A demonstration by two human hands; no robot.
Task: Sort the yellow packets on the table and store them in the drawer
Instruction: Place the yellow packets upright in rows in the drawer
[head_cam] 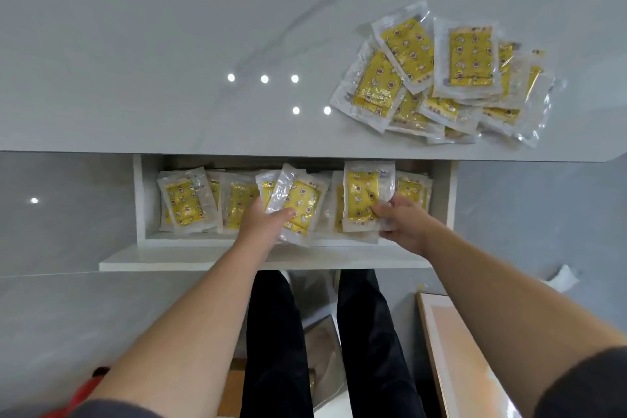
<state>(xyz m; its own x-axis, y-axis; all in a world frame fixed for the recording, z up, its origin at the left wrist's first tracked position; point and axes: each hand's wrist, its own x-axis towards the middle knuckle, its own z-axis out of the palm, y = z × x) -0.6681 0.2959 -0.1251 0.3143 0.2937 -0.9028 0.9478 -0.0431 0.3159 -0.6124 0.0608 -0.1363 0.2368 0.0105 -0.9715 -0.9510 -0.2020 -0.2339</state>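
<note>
Stowing step in hand: left hand [266,222] grips tilted packet [300,205] over open drawer [139,200]; right hand [403,224] pinches second packet [361,197] inside. Loose pile [441,78] lies on counter [169,44], far right. Next move likely calls for seating both in row, then fetching more.

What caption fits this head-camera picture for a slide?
Left hand grips one yellow packet, right hand another packet, in the open drawer; a pile of packets waits on the table.
</note>
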